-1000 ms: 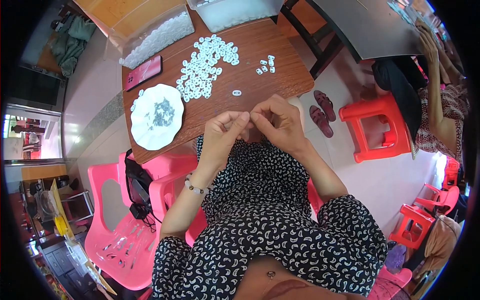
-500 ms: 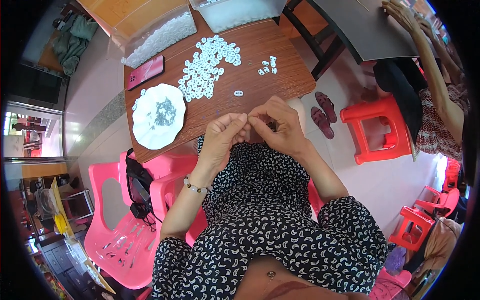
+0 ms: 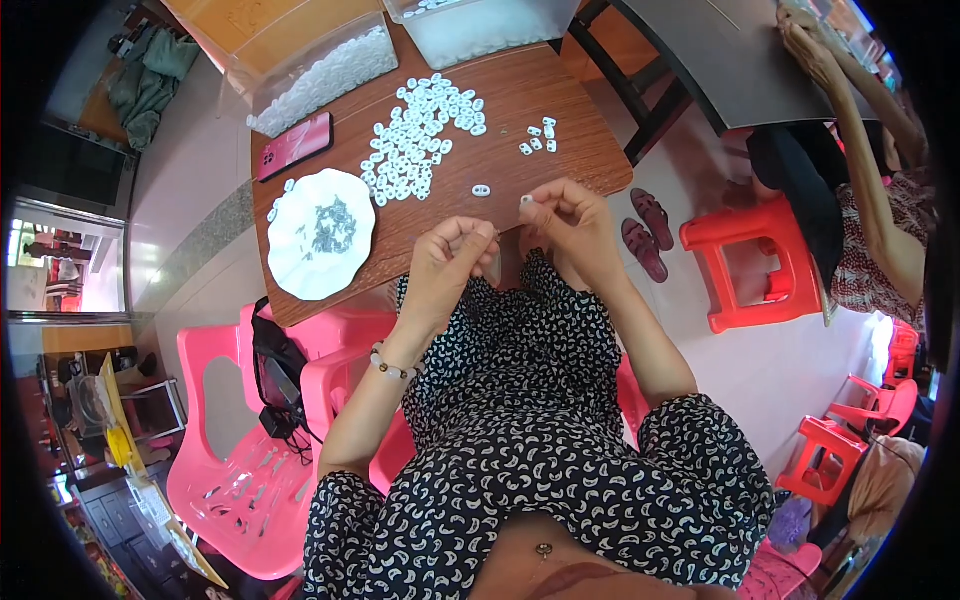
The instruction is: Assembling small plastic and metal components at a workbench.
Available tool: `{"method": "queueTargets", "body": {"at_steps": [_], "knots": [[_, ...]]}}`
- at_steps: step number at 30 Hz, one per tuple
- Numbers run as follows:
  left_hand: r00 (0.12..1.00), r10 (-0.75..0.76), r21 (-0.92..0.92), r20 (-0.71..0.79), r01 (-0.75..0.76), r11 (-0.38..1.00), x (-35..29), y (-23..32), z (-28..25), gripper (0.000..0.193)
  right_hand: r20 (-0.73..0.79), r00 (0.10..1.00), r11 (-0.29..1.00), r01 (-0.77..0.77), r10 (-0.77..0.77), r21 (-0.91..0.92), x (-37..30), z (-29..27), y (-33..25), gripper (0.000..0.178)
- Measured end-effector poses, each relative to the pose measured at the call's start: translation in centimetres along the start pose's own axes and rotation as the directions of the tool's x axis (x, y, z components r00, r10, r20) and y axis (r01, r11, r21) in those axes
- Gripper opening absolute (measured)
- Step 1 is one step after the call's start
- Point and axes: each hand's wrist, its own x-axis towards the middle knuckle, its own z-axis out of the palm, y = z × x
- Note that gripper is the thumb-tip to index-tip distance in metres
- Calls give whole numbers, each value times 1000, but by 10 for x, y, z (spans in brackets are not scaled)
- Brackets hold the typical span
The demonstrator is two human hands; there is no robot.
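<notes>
My right hand (image 3: pixel 572 222) pinches a small white plastic piece (image 3: pixel 527 200) between thumb and fingertips, just above the table's front edge. My left hand (image 3: pixel 450 262) is closed in a pinch beside it; whatever lies between its fingertips is too small to make out. A single white oval piece with two dark spots (image 3: pixel 481 190) lies on the brown table (image 3: pixel 450 220) ahead of my hands. Behind it spreads a pile of similar pieces (image 3: pixel 412 150). Several more form a small group (image 3: pixel 537 146) at the right. A scalloped white plate (image 3: pixel 290 245) at the left holds tiny dark grey bits (image 3: pixel 335 225).
A pink phone (image 3: pixel 295 147) lies behind the plate. Two clear bins, one full of white pieces (image 3: pixel 335 80) and another (image 3: pixel 490 30), line the far edge. A person's arms (image 3: pixel 850 120) rest over a dark table (image 3: pixel 700 60) at right. Pink chair (image 3: pixel 230 480) and red stool (image 3: pixel 755 260) stand nearby.
My hands have drawn apart from touching fingertips. The right hand has moved up and to the right with the white piece; the left has stayed nearly in place.
</notes>
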Motion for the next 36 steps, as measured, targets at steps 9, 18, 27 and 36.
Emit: {"method": "queueTargets", "body": {"at_steps": [9,18,27,36], "knots": [[995,-43,-70,-91,37,997,-3,-7,2,22,51,998,983,-47,38,175,-5,7,-4,14],[990,-26,-77,-141,15,997,-8,-2,9,20,116,991,996,-72,65,60,-11,13,-12,13],[996,-4,-53,-90,-1,999,-8,-3,16,21,149,984,994,-105,101,20,-13,14,-9,12],[986,-12,-63,-168,1,998,-5,-4,12,19,103,987,993,-120,120,-11,-13,15,-11,13]]}}
